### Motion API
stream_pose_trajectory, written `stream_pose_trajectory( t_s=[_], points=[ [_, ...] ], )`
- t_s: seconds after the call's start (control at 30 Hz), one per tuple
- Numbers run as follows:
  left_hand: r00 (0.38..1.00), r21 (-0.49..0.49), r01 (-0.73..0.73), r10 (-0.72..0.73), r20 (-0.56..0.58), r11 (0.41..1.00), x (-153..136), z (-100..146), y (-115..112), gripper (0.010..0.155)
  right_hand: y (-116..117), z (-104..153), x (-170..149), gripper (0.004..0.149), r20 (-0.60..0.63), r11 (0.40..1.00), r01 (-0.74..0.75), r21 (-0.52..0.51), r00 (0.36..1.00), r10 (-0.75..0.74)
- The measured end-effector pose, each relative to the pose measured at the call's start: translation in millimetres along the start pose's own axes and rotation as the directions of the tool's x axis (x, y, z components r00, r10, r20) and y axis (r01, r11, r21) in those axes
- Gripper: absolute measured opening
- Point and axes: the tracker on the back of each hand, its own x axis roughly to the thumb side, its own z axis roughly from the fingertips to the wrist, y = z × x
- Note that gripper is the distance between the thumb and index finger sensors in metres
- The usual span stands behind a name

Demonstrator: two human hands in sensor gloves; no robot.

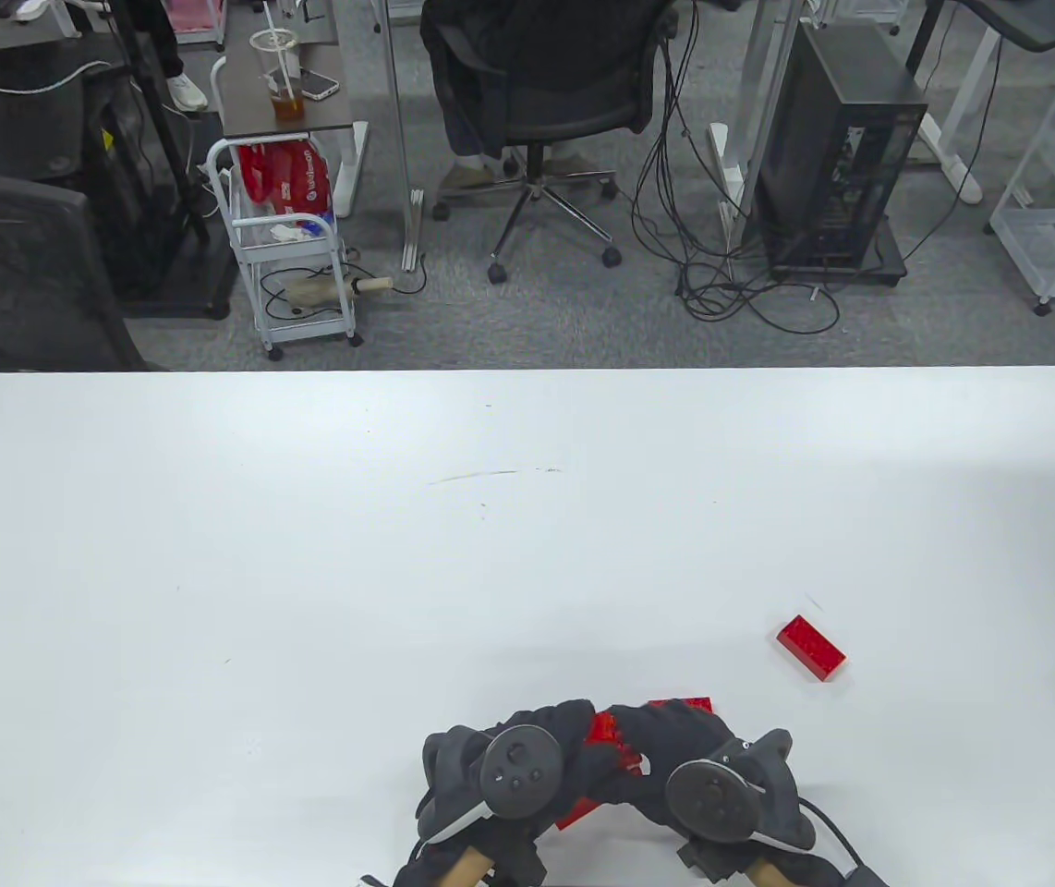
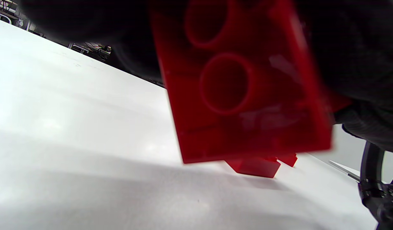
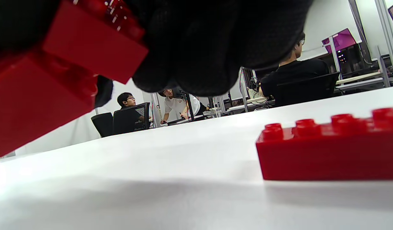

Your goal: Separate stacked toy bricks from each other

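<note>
both hands meet at the near edge of the white table (image 1: 306,554), just right of centre. left hand (image 1: 500,771) and right hand (image 1: 703,776) are curled inward toward each other, each gripping an end of the red brick stack (image 1: 603,735) held between them. stack sits just above the table surface, mostly hidden by the black gloves in the table view; red shows between the knuckles, under the left wrist and past the right hand's far side.

left wrist view: underside of a held brick (image 2: 247,89) fills the frame, hollow tubes visible, tilted, blurred. can't tell exact finger placement there.

right wrist view: gloved fingers (image 3: 209,48) wrapped over the top of a red brick (image 3: 90,41), with another red block (image 3: 30,99) below-left against it, slightly angled.

one loose brick (image 1: 811,647) lies flat on the table, studs up, to the right of the hands and apart from them; it also shows close up in the right wrist view (image 3: 330,147).
</note>
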Motion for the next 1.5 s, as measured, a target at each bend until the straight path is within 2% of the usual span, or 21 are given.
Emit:
stream_pose_trajectory(
  t_s=[0.33, 0.53, 0.73, 1.1, 1.5],
  points=[
    [0.999, -0.002, -0.009, 0.009, -0.041, 1.000, -5, -3, 3, 0.072, -9, -7, -4, 0.070, -0.012, 0.997, -0.080, -0.018, 0.997, 0.080],
    [0.995, 0.004, -0.079, 0.079, -0.066, 0.997, -17, -4, 10, 0.072, -12, -25, -12, 0.067, -0.076, 0.991, -0.131, -0.010, 0.989, 0.130],
    [0.991, -0.001, -0.115, 0.115, -0.064, 0.993, -20, -4, 13, 0.073, -15, -48, -27, 0.067, -0.167, 0.976, -0.212, 0.043, 0.962, 0.216],
    [0.987, -0.002, -0.150, 0.150, -0.054, 0.989, -23, -4, 14, 0.073, -11, -87, -58, 0.065, -0.317, 0.924, -0.362, 0.122, 0.868, 0.382],
    [0.988, -0.017, -0.153, 0.152, -0.040, 0.988, -23, -4, 14, 0.074, 5, -130, -82, 0.065, -0.397, 0.834, -0.445, 0.326, 0.736, 0.548]
  ],
)
